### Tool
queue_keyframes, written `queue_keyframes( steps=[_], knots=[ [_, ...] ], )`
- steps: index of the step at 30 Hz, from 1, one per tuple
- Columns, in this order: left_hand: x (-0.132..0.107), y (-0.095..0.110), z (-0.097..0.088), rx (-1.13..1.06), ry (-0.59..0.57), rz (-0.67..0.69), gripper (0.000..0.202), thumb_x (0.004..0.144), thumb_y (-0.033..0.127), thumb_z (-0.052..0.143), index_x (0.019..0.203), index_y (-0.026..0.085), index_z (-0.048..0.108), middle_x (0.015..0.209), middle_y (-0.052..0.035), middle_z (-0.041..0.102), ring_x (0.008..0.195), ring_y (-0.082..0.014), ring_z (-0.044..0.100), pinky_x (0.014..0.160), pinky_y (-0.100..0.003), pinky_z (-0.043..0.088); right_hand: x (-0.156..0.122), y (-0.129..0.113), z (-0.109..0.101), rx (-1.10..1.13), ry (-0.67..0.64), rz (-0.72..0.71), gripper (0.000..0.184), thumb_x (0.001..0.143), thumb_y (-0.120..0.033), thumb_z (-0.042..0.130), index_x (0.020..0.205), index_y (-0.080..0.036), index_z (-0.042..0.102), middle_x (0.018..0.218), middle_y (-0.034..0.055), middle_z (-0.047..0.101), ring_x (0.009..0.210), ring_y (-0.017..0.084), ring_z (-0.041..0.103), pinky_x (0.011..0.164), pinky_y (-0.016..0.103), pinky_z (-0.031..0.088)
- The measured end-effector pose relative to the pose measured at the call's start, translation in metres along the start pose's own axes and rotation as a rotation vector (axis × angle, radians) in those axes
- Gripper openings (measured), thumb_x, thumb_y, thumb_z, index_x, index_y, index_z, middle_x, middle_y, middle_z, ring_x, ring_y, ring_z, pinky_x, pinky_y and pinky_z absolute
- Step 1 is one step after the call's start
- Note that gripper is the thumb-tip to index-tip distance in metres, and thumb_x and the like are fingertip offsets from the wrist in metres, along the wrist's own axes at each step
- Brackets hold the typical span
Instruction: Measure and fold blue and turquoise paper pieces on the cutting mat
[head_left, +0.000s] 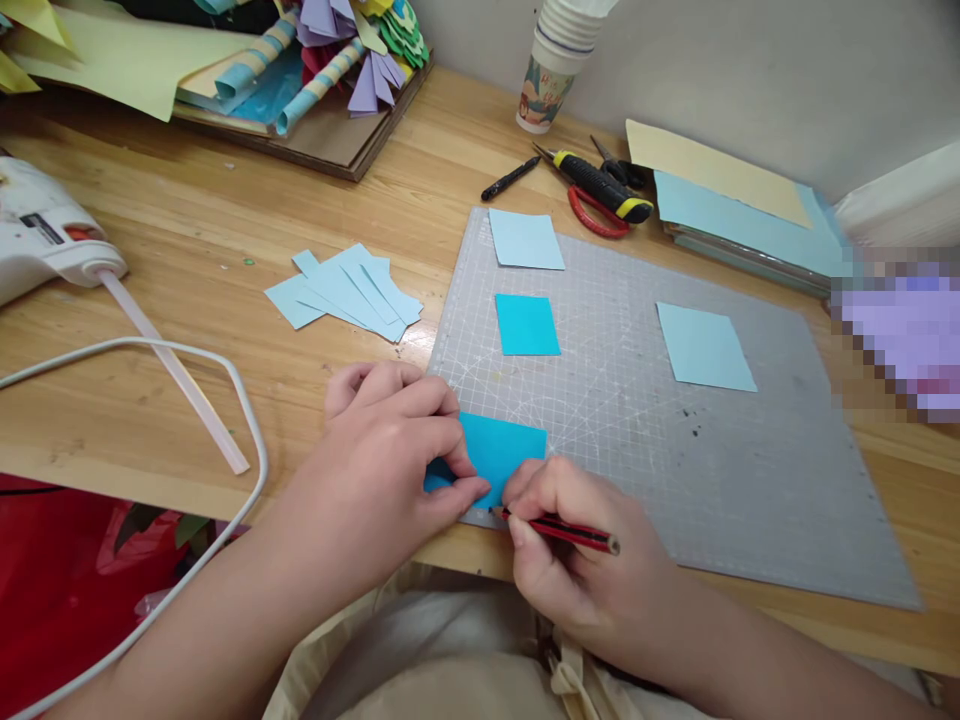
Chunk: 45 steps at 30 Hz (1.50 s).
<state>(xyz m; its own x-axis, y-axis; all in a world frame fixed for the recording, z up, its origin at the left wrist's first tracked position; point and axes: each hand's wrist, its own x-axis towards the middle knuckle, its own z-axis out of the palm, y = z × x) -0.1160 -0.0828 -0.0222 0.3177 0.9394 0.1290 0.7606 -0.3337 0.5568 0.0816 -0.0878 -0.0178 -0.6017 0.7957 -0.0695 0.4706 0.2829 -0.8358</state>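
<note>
A bright blue piece of paper [510, 448] lies at the near edge of the grey cutting mat [615, 410]. My left hand [397, 440] is on its left part, with curled fingers and thumb closed at the paper and hiding some of it. In my right hand [585, 540] is a red and black pencil [574, 533], its tip at the paper's near edge beside my left thumb. Farther up the mat are a small bright blue square [528, 325], a pale blue square [526, 240] and another pale blue piece [706, 347] to the right.
Pale blue paper strips [352, 295] lie left of the mat. A glue gun [52, 235] with its glue stick and white cable [247, 400] occupies the left side. Behind the mat are a black pen [510, 180], a yellow-black tool [600, 185], scissors [600, 220] and stacked paper cups [551, 80].
</note>
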Motion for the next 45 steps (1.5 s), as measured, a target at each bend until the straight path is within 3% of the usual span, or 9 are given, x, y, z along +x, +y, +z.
queue_keyframes(
  steps=[8,13,23,29,31,34,38,41,45],
  knots=[
    [-0.010,0.008,-0.004,0.040,0.044,0.007,0.017,0.085,0.031,0.062,0.070,0.027,0.066,0.085,0.0020,0.063,0.094,-0.0209,0.051,0.092,-0.046,0.025,-0.003,0.005,-0.009,0.372,0.367,0.017,0.015,0.097,-0.021,0.041,0.099,-0.026,0.056,0.091,0.0027,0.066,0.073,0.014,0.063,0.062,0.029,0.051],
    [-0.040,0.018,0.006,0.138,0.191,0.031,0.014,0.089,0.025,0.057,0.096,0.028,0.069,0.092,-0.0007,0.066,0.089,-0.0209,0.054,0.086,-0.042,0.032,0.017,0.001,-0.033,0.040,0.204,0.098,0.014,0.098,-0.026,0.039,0.101,-0.025,0.052,0.110,0.0049,0.064,0.098,0.019,0.062,0.078,0.035,0.049],
    [-0.067,0.020,0.025,0.263,0.238,0.011,0.034,0.088,0.016,0.056,0.120,0.026,0.060,0.103,-0.0058,0.060,0.094,-0.0221,0.054,0.082,-0.040,0.036,0.063,-0.023,-0.040,-0.100,-0.151,0.261,0.017,0.079,-0.018,0.056,0.083,-0.023,0.040,0.073,-0.0040,0.048,0.065,0.014,0.047,0.059,0.029,0.038],
    [-0.046,0.028,0.022,-0.065,0.505,-0.289,0.074,0.080,0.035,0.067,0.143,0.023,0.031,0.122,-0.0117,0.055,0.107,-0.0251,0.054,0.087,-0.042,0.045,0.049,-0.007,-0.044,0.265,0.039,0.080,0.022,0.078,-0.011,0.053,0.080,-0.024,0.035,0.082,-0.0033,0.052,0.071,0.013,0.047,0.065,0.029,0.040],
    [-0.028,0.033,0.019,-0.280,0.491,-0.322,0.059,0.081,0.034,0.066,0.134,0.023,0.043,0.114,-0.0087,0.060,0.093,-0.0201,0.060,0.074,-0.034,0.051,0.040,-0.003,-0.051,0.370,0.106,-0.005,0.024,0.082,-0.012,0.053,0.079,-0.025,0.033,0.085,-0.0026,0.055,0.075,0.013,0.050,0.069,0.030,0.042],
    [-0.001,0.042,0.016,-0.396,0.443,-0.203,0.009,0.084,0.022,0.060,0.093,0.021,0.062,0.087,-0.0017,0.067,0.073,-0.0138,0.061,0.061,-0.026,0.049,0.024,0.003,-0.064,0.299,0.270,-0.153,0.027,0.083,-0.011,0.055,0.080,-0.025,0.032,0.088,-0.0021,0.059,0.082,0.014,0.055,0.077,0.033,0.043],
    [0.017,0.055,0.023,0.002,0.546,0.258,0.016,0.082,0.007,0.058,0.092,0.019,0.062,0.092,-0.0039,0.069,0.082,-0.0158,0.062,0.070,-0.030,0.048,-0.005,0.019,-0.081,-0.029,0.515,-0.416,0.035,0.078,-0.003,0.059,0.085,-0.026,0.033,0.103,0.0010,0.064,0.097,0.018,0.059,0.090,0.041,0.041],
    [0.015,0.067,0.038,0.208,0.478,0.407,0.016,0.083,0.008,0.057,0.095,0.017,0.062,0.094,-0.0055,0.070,0.084,-0.0192,0.060,0.070,-0.033,0.045,-0.028,0.037,-0.087,-0.261,0.337,-0.515,0.034,0.075,-0.003,0.058,0.079,-0.025,0.032,0.102,0.0001,0.066,0.099,0.020,0.059,0.097,0.047,0.036],
    [0.009,0.083,0.057,0.208,0.310,0.367,0.015,0.087,0.009,0.049,0.085,0.018,0.061,0.089,-0.0024,0.071,0.080,-0.0187,0.059,0.067,-0.032,0.042,-0.050,0.055,-0.083,-0.346,0.183,-0.443,0.028,0.079,-0.004,0.053,0.078,-0.024,0.033,0.092,0.0005,0.067,0.084,0.018,0.057,0.086,0.041,0.042]
  ],
)
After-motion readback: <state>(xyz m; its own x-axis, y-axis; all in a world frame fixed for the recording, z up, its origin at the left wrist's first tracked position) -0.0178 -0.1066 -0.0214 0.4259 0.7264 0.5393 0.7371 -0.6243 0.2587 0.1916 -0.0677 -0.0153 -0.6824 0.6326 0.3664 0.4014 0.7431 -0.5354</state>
